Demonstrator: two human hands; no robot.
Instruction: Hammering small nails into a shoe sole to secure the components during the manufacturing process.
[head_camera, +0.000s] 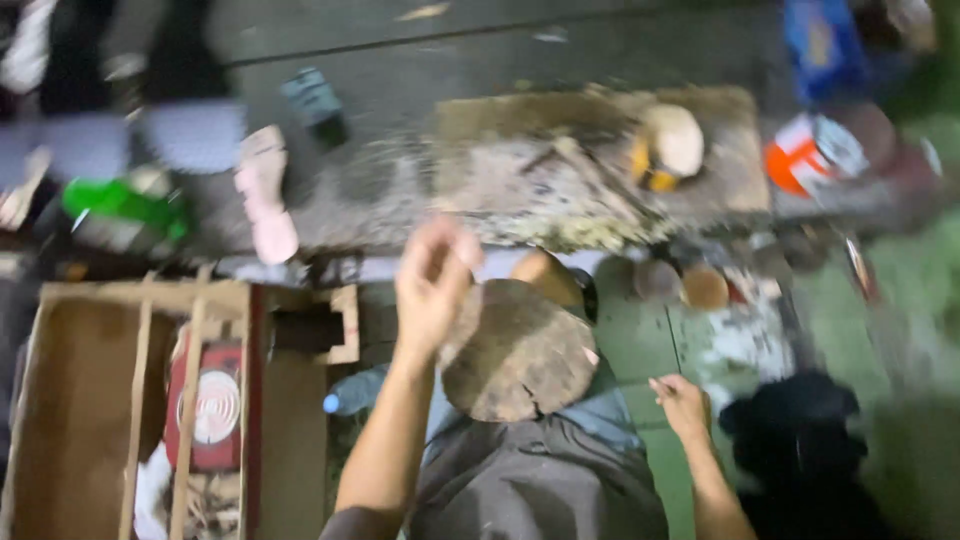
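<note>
Head view: one round wooden block (520, 350); left hand (432, 290) grasping its edge; right hand (682, 405) loosely curled, holding nothing.

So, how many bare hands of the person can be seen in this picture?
2. The left hand is raised beside the round wooden block. The right hand is lower, near the green floor. The picture is blurred.

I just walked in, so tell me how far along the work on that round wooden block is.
Hard to judge; the view is blurred. Done: the slab behind is littered with chips and bears a pale round piece. In hand: the left hand is raised at the edge of the block on the lap, and the right hand is low beside it, seemingly empty. Left: the block looks rough and cracked.
</note>
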